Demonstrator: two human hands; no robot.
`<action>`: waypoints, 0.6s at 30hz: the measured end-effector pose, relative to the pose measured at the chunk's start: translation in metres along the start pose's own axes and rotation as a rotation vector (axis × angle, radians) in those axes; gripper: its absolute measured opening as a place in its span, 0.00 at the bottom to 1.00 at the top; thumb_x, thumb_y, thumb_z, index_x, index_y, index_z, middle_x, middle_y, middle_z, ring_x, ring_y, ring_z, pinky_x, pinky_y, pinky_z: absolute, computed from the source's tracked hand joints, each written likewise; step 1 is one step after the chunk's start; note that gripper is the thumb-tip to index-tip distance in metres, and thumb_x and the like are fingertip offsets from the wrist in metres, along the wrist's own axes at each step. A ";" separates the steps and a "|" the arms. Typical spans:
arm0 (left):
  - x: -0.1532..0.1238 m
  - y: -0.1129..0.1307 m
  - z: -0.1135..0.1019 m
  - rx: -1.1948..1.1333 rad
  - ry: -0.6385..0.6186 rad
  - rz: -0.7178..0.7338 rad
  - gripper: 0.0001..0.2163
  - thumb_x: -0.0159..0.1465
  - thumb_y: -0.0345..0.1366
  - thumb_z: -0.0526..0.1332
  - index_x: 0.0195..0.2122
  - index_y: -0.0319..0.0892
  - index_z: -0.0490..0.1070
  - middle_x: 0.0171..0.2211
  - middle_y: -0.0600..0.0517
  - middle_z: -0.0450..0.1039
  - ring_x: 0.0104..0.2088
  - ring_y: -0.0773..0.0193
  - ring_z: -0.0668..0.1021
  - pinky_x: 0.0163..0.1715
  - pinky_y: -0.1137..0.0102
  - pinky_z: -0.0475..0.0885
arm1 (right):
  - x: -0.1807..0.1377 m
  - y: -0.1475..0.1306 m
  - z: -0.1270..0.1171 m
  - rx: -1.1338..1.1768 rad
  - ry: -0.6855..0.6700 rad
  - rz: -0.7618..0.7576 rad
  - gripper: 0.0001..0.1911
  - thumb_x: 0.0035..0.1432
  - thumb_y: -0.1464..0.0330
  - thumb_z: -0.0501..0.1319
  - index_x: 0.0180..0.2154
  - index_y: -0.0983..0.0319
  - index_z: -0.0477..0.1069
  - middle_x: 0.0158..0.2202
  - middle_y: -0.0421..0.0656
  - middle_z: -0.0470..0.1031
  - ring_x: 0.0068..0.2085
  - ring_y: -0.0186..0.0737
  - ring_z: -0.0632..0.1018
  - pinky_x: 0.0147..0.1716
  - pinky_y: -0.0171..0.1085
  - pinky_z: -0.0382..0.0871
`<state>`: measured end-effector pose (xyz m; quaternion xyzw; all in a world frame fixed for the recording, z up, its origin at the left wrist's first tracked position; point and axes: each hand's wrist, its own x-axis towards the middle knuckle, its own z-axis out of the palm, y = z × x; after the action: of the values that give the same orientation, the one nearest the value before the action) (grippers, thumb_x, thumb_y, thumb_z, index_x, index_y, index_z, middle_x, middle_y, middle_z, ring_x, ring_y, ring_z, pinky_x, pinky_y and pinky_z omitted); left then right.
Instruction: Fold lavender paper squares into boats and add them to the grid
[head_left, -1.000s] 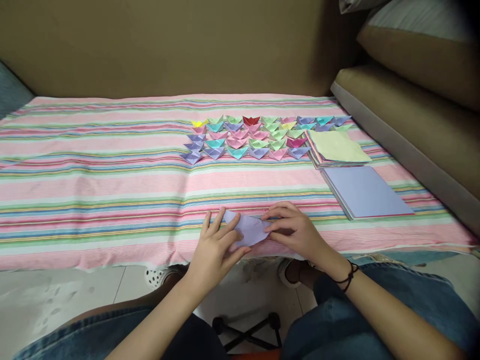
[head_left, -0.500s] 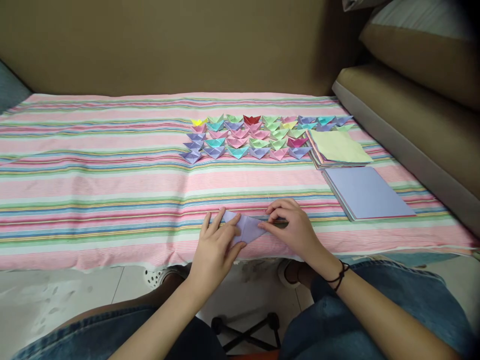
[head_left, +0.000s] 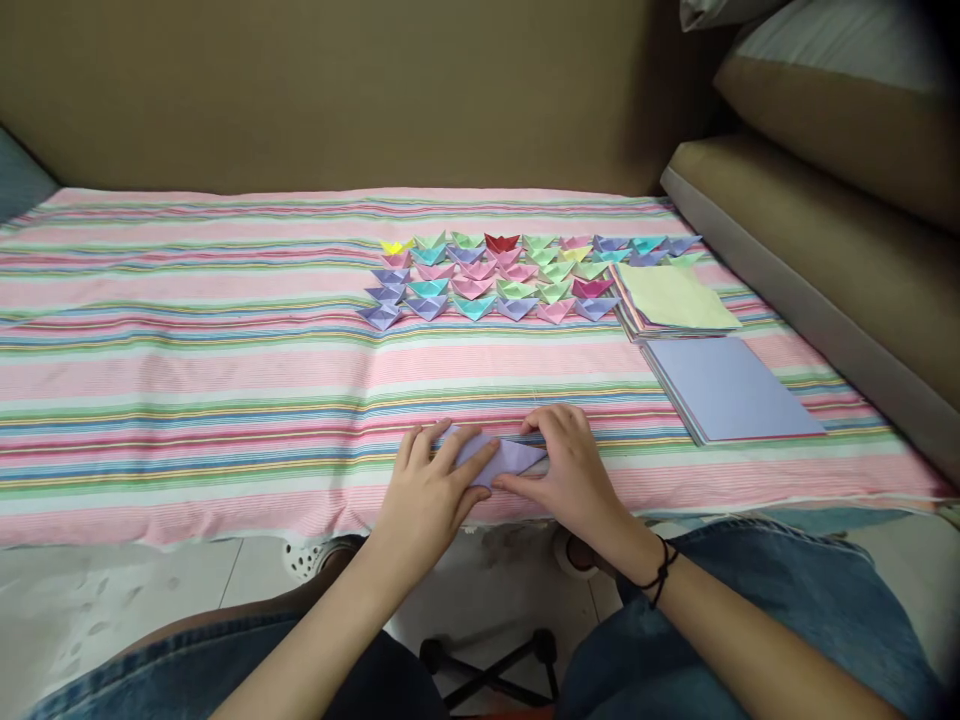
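Part-folded lilac paper (head_left: 516,457), left of the violet stack (head_left: 735,390), was pinned by the spread left hand (head_left: 427,488) and thumbed by the half-open right hand (head_left: 571,468); beyond-left, boats (head_left: 472,288) were already folded (the stack wasn't!).

The left fingers (head_left: 475,464) hide part of the lilac paper (head_left: 519,458); the right edge crops the brown cushions (head_left: 817,250); the bottom edge cuts both forearms (head_left: 322,625).
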<state>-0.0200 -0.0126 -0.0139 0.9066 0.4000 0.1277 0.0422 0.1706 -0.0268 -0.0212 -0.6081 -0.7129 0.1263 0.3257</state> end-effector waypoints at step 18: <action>0.000 0.002 0.002 0.058 0.029 0.004 0.21 0.61 0.38 0.59 0.56 0.52 0.63 0.56 0.50 0.64 0.55 0.47 0.62 0.53 0.51 0.61 | 0.016 0.031 -0.024 0.248 -0.178 0.096 0.12 0.44 0.79 0.58 0.32 0.59 0.64 0.35 0.42 0.69 0.40 0.45 0.70 0.38 0.43 0.66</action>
<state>-0.0179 -0.0136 -0.0158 0.9062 0.4025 0.1293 0.0099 0.2085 -0.0097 -0.0160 -0.5828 -0.6881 0.2823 0.3275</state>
